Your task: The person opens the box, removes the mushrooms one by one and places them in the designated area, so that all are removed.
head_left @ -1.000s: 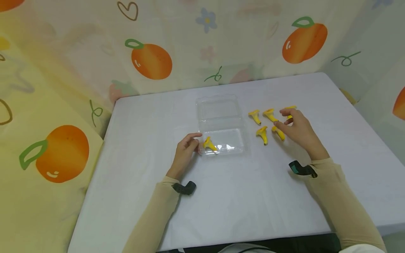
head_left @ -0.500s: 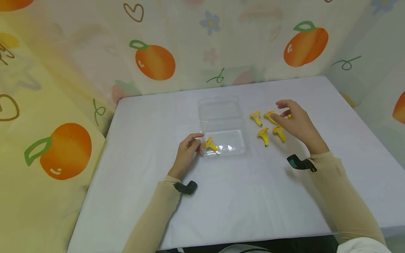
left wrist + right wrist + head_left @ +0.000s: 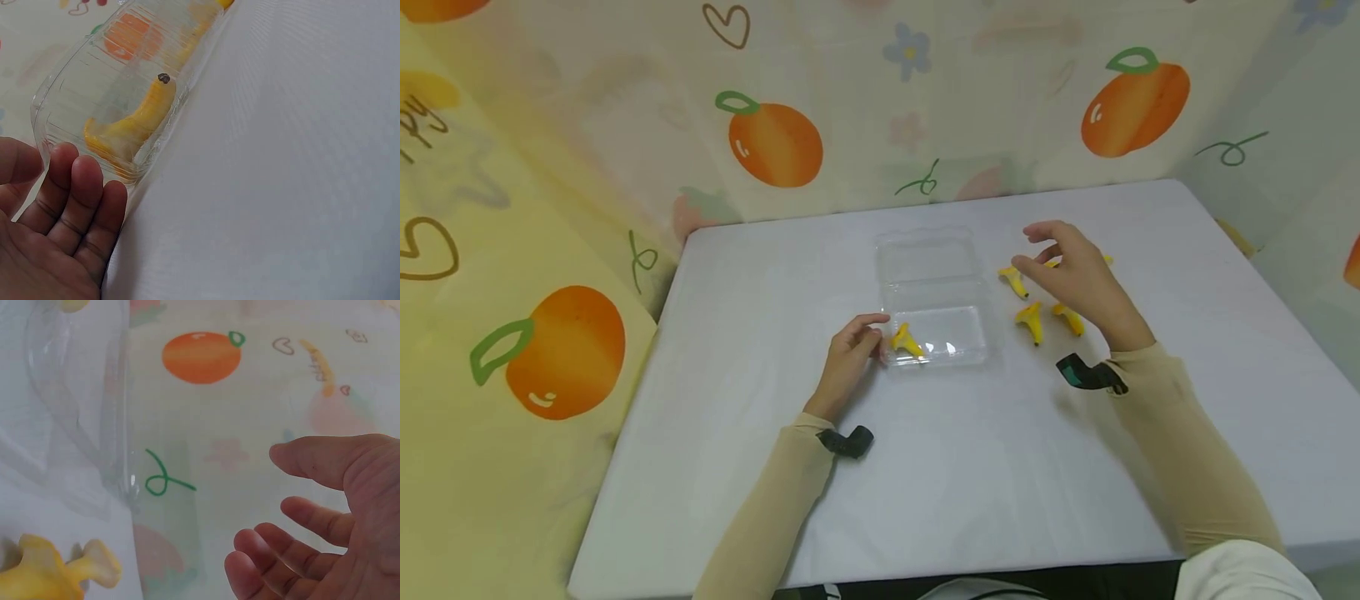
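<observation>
My left hand (image 3: 844, 364) rests at the left end of an opened clear plastic clamshell box (image 3: 964, 331), its fingertips touching the wall. One yellow chanterelle-like mushroom (image 3: 907, 341) lies inside, its dark stem end visible in the left wrist view. My right hand (image 3: 1081, 275) hovers above several similar yellow mushrooms (image 3: 1032, 322) right of the box. Its thumb and fingers are spread apart, with nothing between them in the right wrist view. That hand partly covers the back mushrooms.
The box's lid (image 3: 928, 254) lies folded back, away from the person. A white cloth covers the table (image 3: 970, 467). Behind it hangs a curtain (image 3: 850, 125) printed with oranges. Each wrist wears a black camera mount (image 3: 847, 442).
My right hand has moved left and away from the person, from the rightmost mushrooms toward the box. My left hand stays at the box. The head view has shifted slightly.
</observation>
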The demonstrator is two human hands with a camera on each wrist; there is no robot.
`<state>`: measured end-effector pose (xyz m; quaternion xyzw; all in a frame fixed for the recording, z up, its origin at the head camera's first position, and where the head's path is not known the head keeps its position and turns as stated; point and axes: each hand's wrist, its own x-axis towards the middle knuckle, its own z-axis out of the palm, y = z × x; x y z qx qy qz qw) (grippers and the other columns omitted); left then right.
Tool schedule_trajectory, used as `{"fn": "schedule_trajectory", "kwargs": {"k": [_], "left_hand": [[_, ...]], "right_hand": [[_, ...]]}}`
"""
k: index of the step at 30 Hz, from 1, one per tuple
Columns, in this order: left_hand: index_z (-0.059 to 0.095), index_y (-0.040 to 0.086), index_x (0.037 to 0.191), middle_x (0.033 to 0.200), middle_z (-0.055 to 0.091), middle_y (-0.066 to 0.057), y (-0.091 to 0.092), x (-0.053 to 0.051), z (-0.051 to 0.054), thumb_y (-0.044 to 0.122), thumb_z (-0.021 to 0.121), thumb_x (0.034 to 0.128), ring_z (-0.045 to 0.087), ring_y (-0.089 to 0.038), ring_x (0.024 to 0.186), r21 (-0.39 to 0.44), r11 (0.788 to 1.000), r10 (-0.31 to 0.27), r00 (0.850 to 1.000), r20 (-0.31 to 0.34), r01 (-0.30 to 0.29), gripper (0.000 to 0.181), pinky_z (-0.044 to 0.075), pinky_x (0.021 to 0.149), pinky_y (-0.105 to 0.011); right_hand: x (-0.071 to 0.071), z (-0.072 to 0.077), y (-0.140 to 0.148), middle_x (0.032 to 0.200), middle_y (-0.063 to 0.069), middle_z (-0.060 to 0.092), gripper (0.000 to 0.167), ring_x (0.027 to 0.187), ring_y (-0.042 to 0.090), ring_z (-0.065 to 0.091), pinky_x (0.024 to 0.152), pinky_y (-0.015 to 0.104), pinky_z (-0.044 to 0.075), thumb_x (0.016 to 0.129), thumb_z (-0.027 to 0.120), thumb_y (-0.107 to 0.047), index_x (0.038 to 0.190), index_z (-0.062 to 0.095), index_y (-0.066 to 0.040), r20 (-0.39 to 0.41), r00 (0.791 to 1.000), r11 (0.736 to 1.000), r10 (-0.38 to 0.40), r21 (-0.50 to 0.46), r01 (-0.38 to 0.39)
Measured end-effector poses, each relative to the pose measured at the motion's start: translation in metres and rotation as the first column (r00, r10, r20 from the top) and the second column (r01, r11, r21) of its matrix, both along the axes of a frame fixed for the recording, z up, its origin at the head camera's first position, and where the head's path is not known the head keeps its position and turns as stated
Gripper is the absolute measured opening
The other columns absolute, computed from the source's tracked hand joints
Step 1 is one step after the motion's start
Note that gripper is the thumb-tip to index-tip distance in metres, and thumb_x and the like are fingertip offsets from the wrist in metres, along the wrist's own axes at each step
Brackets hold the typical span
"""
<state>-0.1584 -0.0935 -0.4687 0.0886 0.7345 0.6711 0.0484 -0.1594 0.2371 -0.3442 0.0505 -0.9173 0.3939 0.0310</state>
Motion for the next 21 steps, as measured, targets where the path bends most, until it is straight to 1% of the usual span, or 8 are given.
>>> {"fn": "schedule_trajectory", "kwargs": {"k": [6,12,15,21], "left_hand": [[0.064,0.003,0.128,0.074,0.059,0.000,0.000,0.001,0.002,0.003,0.049,0.1016,0.058,-0.012,0.070,0.003,1.000,-0.004,1.000,0.004,0.003,0.030,0.053,0.076,-0.022],[0.065,0.002,0.127,0.075,0.059,-0.004,0.000,0.001,-0.001,0.003,0.050,0.1013,0.058,-0.014,0.072,-0.004,1.000,0.002,1.000,0.007,-0.001,0.030,0.052,0.076,-0.022],[0.065,0.002,0.127,0.075,0.060,-0.003,0.000,0.001,-0.001,0.003,0.050,0.1014,0.058,-0.013,0.071,-0.013,1.000,0.004,1.000,0.010,-0.004,0.030,0.052,0.076,-0.021],[0.065,0.005,0.127,0.075,0.059,0.000,0.000,0.000,-0.001,0.005,0.050,0.1014,0.058,-0.012,0.071,-0.027,1.000,0.005,1.000,-0.008,-0.005,0.030,0.052,0.075,-0.022]], "right_hand": [[-0.004,0.007,-0.010,0.146,0.014,0.049,0.057,0.114,0.031,0.057,0.090,0.044,0.048,0.098,0.063,-0.039,0.144,0.048,-0.008,-0.016,1.000,1.000,0.012,-0.008,-0.012],[-0.007,0.011,-0.020,0.146,0.013,0.050,0.057,0.114,0.029,0.057,0.090,0.043,0.049,0.098,0.064,-0.038,0.144,0.048,-0.009,-0.031,0.999,0.999,0.030,-0.015,-0.031],[-0.008,0.014,-0.024,0.146,0.011,0.050,0.056,0.114,0.028,0.057,0.089,0.042,0.048,0.098,0.064,-0.039,0.144,0.049,-0.010,-0.027,0.999,0.999,0.041,-0.025,-0.042],[-0.010,0.019,-0.032,0.145,0.009,0.051,0.055,0.113,0.026,0.057,0.089,0.040,0.047,0.098,0.063,-0.042,0.143,0.051,-0.012,-0.030,0.998,0.997,0.056,-0.044,-0.057]]}}
